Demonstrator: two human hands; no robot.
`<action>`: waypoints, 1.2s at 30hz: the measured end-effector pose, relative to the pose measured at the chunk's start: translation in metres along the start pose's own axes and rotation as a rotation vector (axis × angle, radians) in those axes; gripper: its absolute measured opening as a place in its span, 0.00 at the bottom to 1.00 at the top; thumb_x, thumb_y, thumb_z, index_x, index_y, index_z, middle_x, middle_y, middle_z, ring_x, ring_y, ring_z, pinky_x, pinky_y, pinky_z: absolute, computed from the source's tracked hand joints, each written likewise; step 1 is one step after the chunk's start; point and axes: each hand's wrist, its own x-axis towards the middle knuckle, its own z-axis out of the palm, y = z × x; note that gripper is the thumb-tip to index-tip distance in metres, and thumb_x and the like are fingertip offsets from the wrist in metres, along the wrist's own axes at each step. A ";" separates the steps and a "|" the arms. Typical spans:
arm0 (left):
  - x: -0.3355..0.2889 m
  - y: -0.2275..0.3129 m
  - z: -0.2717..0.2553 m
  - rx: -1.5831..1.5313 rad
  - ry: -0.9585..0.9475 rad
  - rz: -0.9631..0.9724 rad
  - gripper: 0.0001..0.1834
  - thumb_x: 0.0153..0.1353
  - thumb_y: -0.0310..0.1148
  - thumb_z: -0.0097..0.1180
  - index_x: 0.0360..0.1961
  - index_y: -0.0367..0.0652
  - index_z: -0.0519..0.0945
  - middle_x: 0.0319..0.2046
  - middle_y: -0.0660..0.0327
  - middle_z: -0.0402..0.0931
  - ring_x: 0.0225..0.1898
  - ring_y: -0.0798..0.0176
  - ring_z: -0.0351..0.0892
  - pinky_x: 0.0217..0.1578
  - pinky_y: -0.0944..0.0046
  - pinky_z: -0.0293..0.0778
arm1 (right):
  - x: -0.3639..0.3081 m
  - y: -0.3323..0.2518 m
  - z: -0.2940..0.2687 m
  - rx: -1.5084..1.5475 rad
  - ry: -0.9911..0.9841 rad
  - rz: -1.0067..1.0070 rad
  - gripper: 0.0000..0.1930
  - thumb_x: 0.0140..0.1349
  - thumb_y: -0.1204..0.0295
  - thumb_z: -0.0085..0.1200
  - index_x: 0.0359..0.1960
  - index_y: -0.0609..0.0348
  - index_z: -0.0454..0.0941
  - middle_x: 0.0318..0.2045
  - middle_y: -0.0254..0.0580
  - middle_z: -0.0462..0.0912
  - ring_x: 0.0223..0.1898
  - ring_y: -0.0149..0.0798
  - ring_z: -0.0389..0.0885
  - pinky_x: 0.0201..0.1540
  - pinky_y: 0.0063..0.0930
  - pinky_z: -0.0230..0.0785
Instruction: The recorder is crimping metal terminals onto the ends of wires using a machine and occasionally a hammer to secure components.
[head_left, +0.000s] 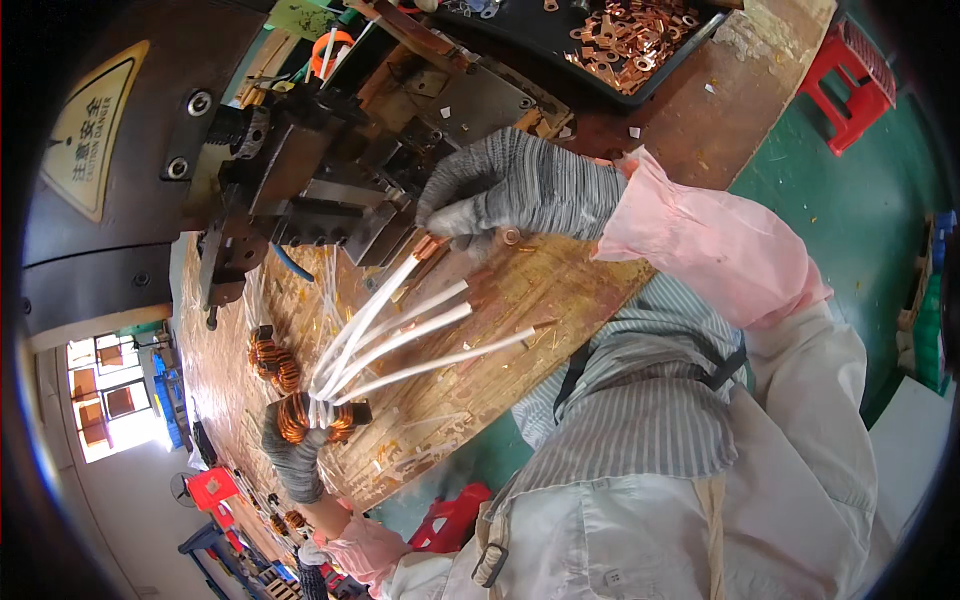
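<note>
The surface [450,400] is a worn wooden workbench, its top scuffed and strewn with scraps and pale flecks, its edge running diagonally across a green floor [800,200]. A red stool [850,85] stands on the floor at the upper right; a bright window [110,395] shows in the pale wall at the far left. A dark metal press [110,240] with a yellow triangular sticker [95,130] fills the upper left, and a black tray [655,98] of loose copper lugs [635,50] sits at the far side of the surface.

The left hand [288,460] holds a wound coil [345,418] low over the surface; most of its fingers are hidden, though those in view close against the winding. The right hand [510,185] is beside the press's tooling, thumb and fingers pinching a copper terminal [430,247] at the end of one white lead [375,310]; the fingertips partly cover it, and whether it touches the tooling cannot be told. The tray is cut off by the upper edge, and the small items at the lower left are too blurred to make out.

The coil is ring-shaped, with glossy copper wire. Its leads wear smooth white sleeving and fan out in slim, nearly straight lengths. A second coil [272,362] lies just beyond. Both gloves are ribbed grey knit, meeting gathered pink cuffs; a striped cloth apron [640,430] covers the person's front.
</note>
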 end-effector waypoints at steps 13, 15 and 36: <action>0.006 -0.020 0.001 -0.047 0.060 0.071 0.32 0.34 0.42 0.72 0.39 0.36 0.72 0.33 0.63 0.74 0.34 0.69 0.72 0.38 0.69 0.68 | -0.004 -0.008 0.005 0.177 0.067 0.140 0.13 0.53 0.71 0.56 0.38 0.64 0.75 0.31 0.41 0.79 0.27 0.31 0.79 0.28 0.20 0.74; 0.007 -0.018 0.001 -0.042 0.064 0.069 0.32 0.34 0.42 0.72 0.38 0.36 0.72 0.32 0.63 0.74 0.34 0.70 0.72 0.38 0.69 0.69 | -0.002 -0.011 0.005 0.144 0.084 0.173 0.13 0.53 0.71 0.56 0.38 0.64 0.75 0.31 0.41 0.79 0.28 0.31 0.79 0.28 0.20 0.74; 0.035 -0.026 -0.018 0.052 0.070 0.099 0.33 0.35 0.42 0.71 0.40 0.35 0.72 0.33 0.64 0.73 0.34 0.70 0.70 0.36 0.70 0.67 | 0.029 -0.010 -0.014 0.045 0.057 0.104 0.12 0.54 0.69 0.55 0.38 0.59 0.78 0.29 0.39 0.79 0.29 0.28 0.78 0.30 0.18 0.73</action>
